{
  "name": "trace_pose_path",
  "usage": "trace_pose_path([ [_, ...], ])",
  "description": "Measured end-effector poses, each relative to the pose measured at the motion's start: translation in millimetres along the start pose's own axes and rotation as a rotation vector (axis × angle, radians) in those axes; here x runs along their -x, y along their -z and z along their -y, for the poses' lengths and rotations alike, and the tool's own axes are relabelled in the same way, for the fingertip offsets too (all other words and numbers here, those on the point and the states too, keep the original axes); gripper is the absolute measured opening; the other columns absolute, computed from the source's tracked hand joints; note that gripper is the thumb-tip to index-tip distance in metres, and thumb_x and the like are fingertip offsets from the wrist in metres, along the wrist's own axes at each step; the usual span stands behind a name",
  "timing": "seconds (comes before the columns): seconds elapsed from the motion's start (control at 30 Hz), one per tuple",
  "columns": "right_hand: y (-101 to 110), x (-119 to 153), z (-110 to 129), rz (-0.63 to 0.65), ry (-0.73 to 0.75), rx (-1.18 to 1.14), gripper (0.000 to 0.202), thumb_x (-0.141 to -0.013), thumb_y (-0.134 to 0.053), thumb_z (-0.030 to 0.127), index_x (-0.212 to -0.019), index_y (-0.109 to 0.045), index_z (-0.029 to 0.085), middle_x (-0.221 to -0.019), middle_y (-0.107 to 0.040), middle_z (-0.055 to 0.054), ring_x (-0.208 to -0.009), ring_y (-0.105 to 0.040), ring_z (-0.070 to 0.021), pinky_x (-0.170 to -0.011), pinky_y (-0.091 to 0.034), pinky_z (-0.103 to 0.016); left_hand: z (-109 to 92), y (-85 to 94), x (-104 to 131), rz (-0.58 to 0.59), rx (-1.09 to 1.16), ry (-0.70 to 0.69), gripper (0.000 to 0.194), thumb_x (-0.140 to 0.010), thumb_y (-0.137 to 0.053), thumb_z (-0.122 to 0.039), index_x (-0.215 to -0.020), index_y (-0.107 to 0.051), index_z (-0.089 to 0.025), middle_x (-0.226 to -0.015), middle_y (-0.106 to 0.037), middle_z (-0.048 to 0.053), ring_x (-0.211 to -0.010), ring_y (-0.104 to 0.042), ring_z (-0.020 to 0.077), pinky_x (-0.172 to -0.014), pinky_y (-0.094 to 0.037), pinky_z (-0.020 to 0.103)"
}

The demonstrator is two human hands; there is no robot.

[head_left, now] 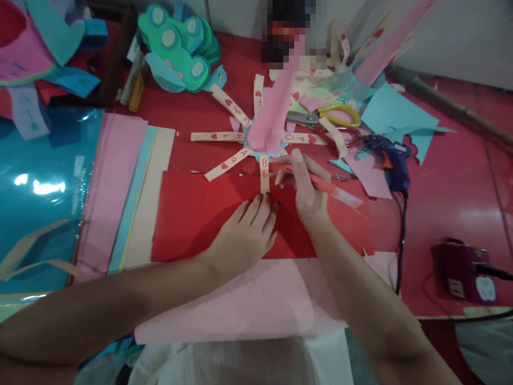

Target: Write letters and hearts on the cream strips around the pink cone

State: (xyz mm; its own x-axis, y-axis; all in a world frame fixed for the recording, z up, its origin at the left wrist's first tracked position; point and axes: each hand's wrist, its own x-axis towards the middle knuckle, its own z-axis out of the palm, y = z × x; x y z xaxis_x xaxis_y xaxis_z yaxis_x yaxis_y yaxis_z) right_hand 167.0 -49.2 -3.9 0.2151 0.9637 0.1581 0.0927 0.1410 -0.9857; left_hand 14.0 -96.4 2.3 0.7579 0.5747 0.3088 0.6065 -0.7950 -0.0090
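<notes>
My left hand (248,227) lies flat on a sheet of red paper (192,214), fingers stretched out and their tips on the lower end of a cream paper strip (264,174) lettered "B b". In my right hand (308,187) is a red pen (320,183) with a clear end; its tip is near the same strip. That strip belongs to a paper craft: several lettered strips with red hearts spread like rays from a blue scalloped base (250,149). A pink paper cone (276,107) rises from its middle.
Yellow-handled scissors (339,115), a blue glue gun (390,160) and blue paper scraps (401,115) lie on the right. A purple power socket box (465,270) sits farther right. Pink sheets (108,187) and green foam cut-outs (180,48) are on the left.
</notes>
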Motion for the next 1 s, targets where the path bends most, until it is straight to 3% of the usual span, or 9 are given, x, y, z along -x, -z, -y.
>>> trace_pose_path([
  [0.1, -1, 2, 4, 0.151, 0.04, 0.02, 0.03, -0.093, -0.049, 0.043, -0.085, -0.071, 0.024, -0.062, -0.059, 0.004, -0.06, -0.059, -0.0094, -0.069, -0.055, -0.029, 1, -0.1, 0, 0.017, 0.028, 0.013, 0.038, -0.097, -0.041, -0.023, -0.117, -0.064, 0.0, -0.119, -0.066, 0.022, -0.108, -0.065, 0.0301, -0.089, -0.054, 0.039],
  [0.2, 0, 3, 5, 0.23, -0.014, 0.063, 0.03, -0.093, -0.049, 0.045, -0.091, -0.07, 0.024, -0.066, -0.059, 0.003, -0.062, -0.059, -0.0087, -0.066, -0.053, -0.026, 1, -1.3, 1, 0.021, 0.053, 0.03, 0.037, -0.097, -0.042, -0.022, -0.12, -0.062, 0.0, -0.119, -0.066, 0.022, -0.106, -0.066, 0.029, -0.088, -0.054, 0.038],
  [0.37, 0, 3, 0, 0.238, -0.046, 0.054, 0.034, -0.091, -0.049, 0.051, -0.091, -0.069, 0.023, -0.067, -0.059, 0.004, -0.063, -0.059, -0.0079, -0.063, -0.051, -0.023, 7, -3.3, -1, -0.076, 0.046, 0.017, 0.034, -0.097, -0.043, -0.022, -0.111, -0.064, 0.001, -0.111, -0.069, 0.021, -0.1, -0.067, 0.0268, -0.085, -0.056, 0.035],
  [0.47, -1, 3, 1, 0.225, -0.072, 0.053, 0.035, -0.091, -0.049, 0.052, -0.09, -0.069, 0.023, -0.065, -0.058, 0.004, -0.063, -0.058, -0.0081, -0.062, -0.05, -0.023, 17, -3.0, -6, -0.097, 0.202, 0.047, 0.031, -0.097, -0.043, -0.021, -0.108, -0.064, -0.001, -0.1, -0.07, 0.017, -0.093, -0.067, 0.0253, -0.079, -0.057, 0.036],
  [0.57, -1, 3, 3, 0.2, -0.087, 0.081, 0.035, -0.09, -0.049, 0.053, -0.088, -0.068, 0.024, -0.066, -0.059, 0.003, -0.062, -0.058, -0.0086, -0.059, -0.05, -0.023, 32, -2.5, -13, -0.109, 0.479, 0.281, 0.022, -0.096, -0.043, -0.017, -0.102, -0.065, -0.017, -0.101, -0.068, 0.007, -0.094, -0.064, 0.0185, -0.085, -0.055, 0.034],
  [0.63, -1, 3, 5, 0.186, -0.071, 0.124, 0.035, -0.091, -0.049, 0.053, -0.085, -0.069, 0.024, -0.068, -0.06, 0.002, -0.064, -0.059, -0.0095, -0.059, -0.05, -0.023, 40, -3.1, -17, -0.168, 0.536, 0.407, 0.016, -0.092, -0.05, -0.016, -0.101, -0.062, -0.02, -0.107, -0.066, 0.005, -0.103, -0.062, 0.019, -0.094, -0.052, 0.037],
  [0.77, -3, 3, 5, 0.191, -0.056, 0.117, 0.034, -0.092, -0.047, 0.052, -0.088, -0.067, 0.024, -0.065, -0.058, 0.002, -0.059, -0.058, -0.0104, -0.061, -0.051, -0.027, 48, -6.4, -21, -0.071, 0.596, 0.541, 0.019, -0.085, -0.057, -0.016, -0.103, -0.057, -0.019, -0.116, -0.064, 0.006, -0.114, -0.058, 0.0221, -0.101, -0.048, 0.042],
  [0.83, -3, 3, 4, 0.14, -0.036, 0.088, 0.033, -0.092, -0.047, 0.052, -0.09, -0.065, 0.025, -0.062, -0.056, 0.003, -0.057, -0.057, -0.0112, -0.061, -0.051, -0.029, 48, -8.3, -20, -0.017, 0.596, 0.527, 0.022, -0.085, -0.058, -0.019, -0.107, -0.056, -0.019, -0.123, -0.062, 0.007, -0.121, -0.054, 0.0238, -0.106, -0.044, 0.045],
  [1.0, -1, -3, 0, -0.135, -0.08, -0.029, 0.03, -0.092, -0.046, 0.053, -0.089, -0.061, 0.027, -0.055, -0.04, 0.006, -0.047, -0.041, -0.0105, -0.054, -0.054, -0.03, 47, -11.6, -19, 0.033, 0.527, 0.435, 0.033, -0.091, -0.053, -0.023, -0.124, -0.055, -0.018, -0.137, -0.057, 0.008, -0.131, -0.049, 0.0241, -0.117, -0.03, 0.051],
])
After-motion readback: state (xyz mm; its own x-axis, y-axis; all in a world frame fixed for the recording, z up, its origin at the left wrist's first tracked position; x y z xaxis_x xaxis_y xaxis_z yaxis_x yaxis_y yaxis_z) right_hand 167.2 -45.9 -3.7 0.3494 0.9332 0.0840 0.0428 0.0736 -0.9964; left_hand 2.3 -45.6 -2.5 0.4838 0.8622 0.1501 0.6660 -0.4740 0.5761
